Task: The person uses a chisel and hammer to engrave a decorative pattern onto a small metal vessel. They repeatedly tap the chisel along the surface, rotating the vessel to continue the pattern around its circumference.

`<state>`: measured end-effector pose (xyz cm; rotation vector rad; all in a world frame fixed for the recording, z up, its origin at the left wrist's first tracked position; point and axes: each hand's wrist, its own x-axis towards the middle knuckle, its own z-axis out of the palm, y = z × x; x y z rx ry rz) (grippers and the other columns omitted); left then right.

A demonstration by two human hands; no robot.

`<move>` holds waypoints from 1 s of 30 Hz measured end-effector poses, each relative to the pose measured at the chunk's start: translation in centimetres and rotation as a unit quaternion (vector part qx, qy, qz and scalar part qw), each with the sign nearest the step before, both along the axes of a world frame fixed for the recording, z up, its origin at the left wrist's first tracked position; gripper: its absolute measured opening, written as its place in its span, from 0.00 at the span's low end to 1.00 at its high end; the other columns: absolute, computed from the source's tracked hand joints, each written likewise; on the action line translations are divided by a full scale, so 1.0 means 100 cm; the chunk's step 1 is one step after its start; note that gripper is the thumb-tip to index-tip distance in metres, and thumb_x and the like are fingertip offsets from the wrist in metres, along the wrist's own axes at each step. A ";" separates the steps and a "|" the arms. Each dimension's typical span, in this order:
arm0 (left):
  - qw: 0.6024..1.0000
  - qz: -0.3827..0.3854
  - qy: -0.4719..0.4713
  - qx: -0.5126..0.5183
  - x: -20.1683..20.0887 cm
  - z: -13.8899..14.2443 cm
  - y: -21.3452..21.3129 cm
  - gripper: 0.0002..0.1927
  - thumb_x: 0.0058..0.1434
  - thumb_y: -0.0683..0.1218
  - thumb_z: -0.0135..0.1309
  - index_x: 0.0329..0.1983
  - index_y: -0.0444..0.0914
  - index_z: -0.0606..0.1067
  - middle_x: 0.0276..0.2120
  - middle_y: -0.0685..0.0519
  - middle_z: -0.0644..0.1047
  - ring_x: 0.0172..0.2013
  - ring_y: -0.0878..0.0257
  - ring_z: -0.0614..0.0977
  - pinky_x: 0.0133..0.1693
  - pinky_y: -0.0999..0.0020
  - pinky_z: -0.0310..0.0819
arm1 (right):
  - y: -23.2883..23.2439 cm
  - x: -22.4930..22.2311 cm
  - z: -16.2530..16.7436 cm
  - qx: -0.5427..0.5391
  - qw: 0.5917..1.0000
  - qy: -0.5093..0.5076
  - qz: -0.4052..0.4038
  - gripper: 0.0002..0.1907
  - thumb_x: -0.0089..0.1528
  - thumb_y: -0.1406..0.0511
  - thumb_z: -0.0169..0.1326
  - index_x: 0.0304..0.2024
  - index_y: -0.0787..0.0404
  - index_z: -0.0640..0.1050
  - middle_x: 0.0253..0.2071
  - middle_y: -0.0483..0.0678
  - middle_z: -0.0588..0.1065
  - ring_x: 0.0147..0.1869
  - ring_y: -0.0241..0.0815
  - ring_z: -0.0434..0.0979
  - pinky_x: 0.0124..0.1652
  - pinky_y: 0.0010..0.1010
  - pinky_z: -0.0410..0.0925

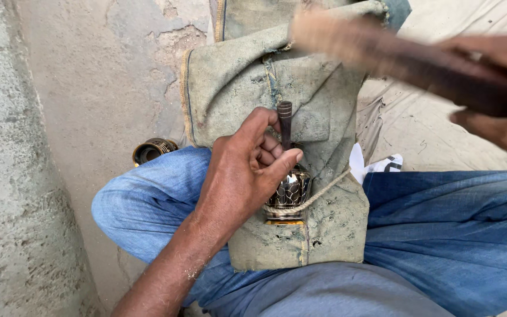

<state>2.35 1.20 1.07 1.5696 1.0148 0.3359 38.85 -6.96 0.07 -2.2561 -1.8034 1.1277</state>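
Left hand (244,170) pinches punch (285,123) upright on brass vase (290,191); right hand (500,88) clenches blurred mallet (394,56), far right. Risk: off-centre blow hits fingers, dents vase.

floor (107,70): rough cracked concrete, grey-beige | wall (7,176): coarse cement, left edge | cloth sheet (441,123): pale, wrinkled, spread at right | light: flat daylight

Two hands (247,170), one punch (285,123), one mallet (406,58), two brass pieces (291,191).

Punch (284,120) upright on dark metal vase (291,191)
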 end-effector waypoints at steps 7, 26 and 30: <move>0.998 -0.053 0.027 0.016 0.009 0.009 0.007 0.20 0.56 0.41 0.68 0.51 0.39 0.76 0.23 0.55 0.78 0.23 0.69 0.79 0.25 0.71 0.76 | 0.000 -0.009 0.015 0.009 1.000 0.001 0.010 0.31 0.49 0.72 0.68 0.56 0.62 0.75 0.35 0.52 0.78 0.36 0.42 0.80 0.38 0.33 0.77; 0.928 -0.351 -0.002 0.123 0.039 0.025 0.036 0.21 0.50 0.45 0.67 0.49 0.42 0.80 0.38 0.50 0.85 0.38 0.53 0.86 0.41 0.56 0.78 | -0.193 -0.114 0.002 0.046 0.944 0.152 -0.290 0.24 0.52 0.73 0.73 0.44 0.61 0.73 0.35 0.46 0.75 0.34 0.33 0.76 0.33 0.25 0.73; 0.922 -0.370 -0.008 0.116 0.037 0.026 0.036 0.22 0.52 0.44 0.64 0.52 0.47 0.80 0.39 0.52 0.85 0.38 0.57 0.86 0.42 0.58 0.79 | -0.185 -0.143 0.000 0.090 0.919 0.171 -0.343 0.17 0.53 0.73 0.67 0.41 0.63 0.75 0.32 0.44 0.76 0.35 0.33 0.76 0.37 0.25 0.74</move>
